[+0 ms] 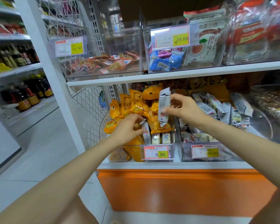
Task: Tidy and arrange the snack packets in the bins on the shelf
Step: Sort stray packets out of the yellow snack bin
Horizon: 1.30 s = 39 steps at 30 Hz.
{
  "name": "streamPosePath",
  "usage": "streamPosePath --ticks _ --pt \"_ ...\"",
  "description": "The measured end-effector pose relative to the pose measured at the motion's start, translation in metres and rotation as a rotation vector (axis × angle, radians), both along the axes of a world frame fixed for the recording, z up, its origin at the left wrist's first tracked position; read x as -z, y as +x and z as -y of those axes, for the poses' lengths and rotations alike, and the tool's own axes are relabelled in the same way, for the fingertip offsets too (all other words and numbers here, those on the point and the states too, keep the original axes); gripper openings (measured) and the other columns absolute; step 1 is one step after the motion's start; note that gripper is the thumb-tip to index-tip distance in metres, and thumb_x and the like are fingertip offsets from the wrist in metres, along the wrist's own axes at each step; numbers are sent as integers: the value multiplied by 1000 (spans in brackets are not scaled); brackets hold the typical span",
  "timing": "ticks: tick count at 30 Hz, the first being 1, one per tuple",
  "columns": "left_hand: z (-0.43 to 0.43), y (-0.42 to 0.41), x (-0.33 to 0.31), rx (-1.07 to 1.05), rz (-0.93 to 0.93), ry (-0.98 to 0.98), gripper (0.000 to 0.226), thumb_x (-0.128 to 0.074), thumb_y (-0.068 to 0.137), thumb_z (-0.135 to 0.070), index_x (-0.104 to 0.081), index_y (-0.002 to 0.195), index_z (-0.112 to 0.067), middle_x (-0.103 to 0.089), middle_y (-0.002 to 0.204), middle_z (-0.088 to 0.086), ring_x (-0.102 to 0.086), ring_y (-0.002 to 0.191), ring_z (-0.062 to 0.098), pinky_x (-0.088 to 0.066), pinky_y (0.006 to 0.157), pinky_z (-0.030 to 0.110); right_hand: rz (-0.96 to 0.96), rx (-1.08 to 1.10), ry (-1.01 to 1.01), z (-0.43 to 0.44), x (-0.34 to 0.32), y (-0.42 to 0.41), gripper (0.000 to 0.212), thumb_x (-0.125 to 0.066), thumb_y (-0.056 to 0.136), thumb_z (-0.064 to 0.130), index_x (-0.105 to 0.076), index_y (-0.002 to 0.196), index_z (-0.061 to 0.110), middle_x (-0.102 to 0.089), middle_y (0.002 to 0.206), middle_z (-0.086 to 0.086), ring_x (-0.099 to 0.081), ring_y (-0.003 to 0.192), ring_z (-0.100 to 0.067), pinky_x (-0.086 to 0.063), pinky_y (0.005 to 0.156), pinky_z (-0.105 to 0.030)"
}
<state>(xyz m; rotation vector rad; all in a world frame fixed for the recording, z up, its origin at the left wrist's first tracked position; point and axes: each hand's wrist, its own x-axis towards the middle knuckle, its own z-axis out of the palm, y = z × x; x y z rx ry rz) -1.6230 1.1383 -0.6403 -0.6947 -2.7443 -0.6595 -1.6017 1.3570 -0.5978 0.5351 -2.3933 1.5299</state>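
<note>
R hand (pixel 183 109) is clamped on a grey-white packet (pixel 164 101), thumb + fingers pinching it upright over the orange packets (pixel 136 108) in the left bin (pixel 172 151). L hand (pixel 128 126) has fingers curled on a smaller white packet (pixel 146 133) low at that bin's front. Looks like strays coming out, so lift both straight up w/o dragging orange ones along, then cross to the right bin (pixel 186 152), where matching packets (pixel 217 107) lie, & lay them flat.

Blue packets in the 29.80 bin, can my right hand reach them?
Probably not yet: right hand pinches a white packet, and the clear bin wall shields the blue packets.
</note>
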Motion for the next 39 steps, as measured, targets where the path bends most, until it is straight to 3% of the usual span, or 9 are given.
streamPosePath --ticks 3,7,14,19,25,28,32,35,39 --pt "-6 -10 5 -57 7 -219 56 -69 81 -35 -45 129 -18 -53 126 3 -46 118 20 -40 92 32 5 16 -24 -11 -3 5 20 -77 75 18 -57 74 24 -56 70 7 -46 68 -11 -37 59 -10" --pt "-5 -20 13 -129 83 -430 77 -70 75 -45 -32 137 -20 -49 128 9 -44 118 26 -37 97 36 24 40 21 -17 0 8 27 -77 75 20 -51 71 25 -49 69 3 -43 66 -10 -34 54 -11" --pt "-7 -20 8 -76 138 -241 82 -71 78 -38 -26 143 -17 -57 124 -7 -40 118 19 -29 96 32 30 41 39 -23 2 8 24 -78 74 23 -54 73 24 -60 78 -10 -50 70 -14 -41 65 -28" --pt "-15 -16 8 -136 52 -442 60 -63 82 -47 -45 134 -23 -51 120 4 -41 113 23 -29 90 33 27 56 56 -23 2 9 22 -78 74 25 -57 79 23 -67 89 -13 -55 74 -17 -49 71 -39" --pt "-15 -12 18 -159 -77 -425 48 -65 81 -43 -47 122 -26 -52 117 1 -42 109 20 -29 88 31 12 61 66 -24 3 10 24 -79 73 25 -55 75 23 -67 88 -19 -58 74 -23 -49 74 -45" --pt "-13 -8 16 -146 -98 -303 45 -67 79 -35 -49 119 -23 -59 114 -1 -49 105 19 -32 85 30 21 57 60 -27 3 12 22 -79 73 26 -59 79 17 -67 84 -20 -61 75 -30 -51 74 -46" --pt "-11 5 -5 -110 -186 17 37 -68 77 -23 -52 109 -17 -58 103 -2 -55 93 16 -45 71 31 11 53 -11 -35 -1 17 21 -77 74 17 -57 75 19 -55 67 -1 -48 57 0 -40 58 -10" --pt "-12 20 -22 -58 -231 221 34 -69 80 -19 -51 109 -17 -56 102 -6 -54 91 9 -51 77 31 24 56 -100 -45 -2 19 32 -79 70 12 -56 92 16 -54 69 -3 -47 55 0 -40 60 -10" --pt "-29 41 -44 56 -194 460 31 -68 82 -12 -52 108 -19 -61 104 -2 -57 90 4 -48 76 11 6 105 -105 -64 -6 25 34 -78 71 16 -57 97 14 -59 69 -1 -46 61 -8 -38 54 -11"
